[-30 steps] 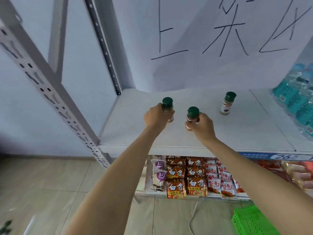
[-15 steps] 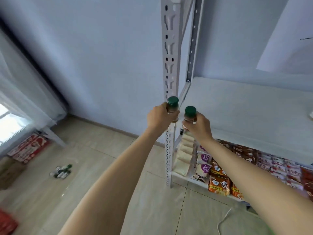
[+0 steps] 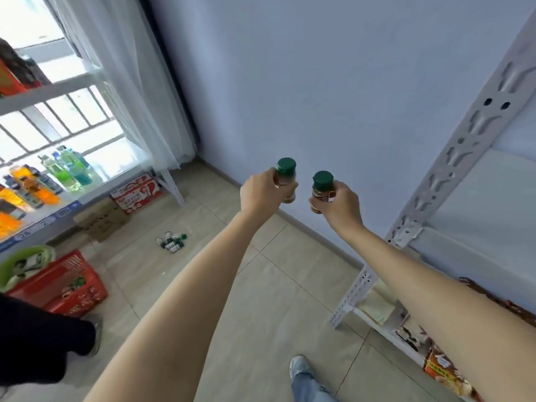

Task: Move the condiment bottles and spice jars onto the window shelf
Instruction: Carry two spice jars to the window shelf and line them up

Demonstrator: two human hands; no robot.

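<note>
Left hand point(image 3: 261, 192): your fingers are curled round a spice jar point(image 3: 285, 181), held upright in the air; the hand covers most of the jar body.
Left jar: green cap on top, brownish contents visible below the cap.
Right hand point(image 3: 338, 203): your fingers and thumb wrap a second spice jar point(image 3: 321, 189), also upright, with a green cap and reddish-brown contents.
Jar spacing: the two jars sit side by side, near each other but not touching; the left one is slightly higher.
Jar location: both jars are carried above the tiled floor point(image 3: 203, 242), in front of the pale wall point(image 3: 319, 82), resting on nothing.
Window shelf point(image 3: 58, 207): at the left edge of the view, in front of the bright window; coloured drink bottles point(image 3: 66, 169) stand on its board, well apart from your hands.
White rack point(image 3: 435, 184): a perforated upright and a pale board stand to your right, just beside your right forearm.
Floor items: a small cluster of green-capped jars point(image 3: 171, 242) lies on the tiles near the window shelf; a red basket point(image 3: 66, 285) and a printed carton point(image 3: 136, 192) sit at the foot of that shelf.
Curtain point(image 3: 130, 82): sheer white, hanging between window and wall corner.
Other person: a dark trouser leg point(image 3: 37, 343) shows at the lower left.
</note>
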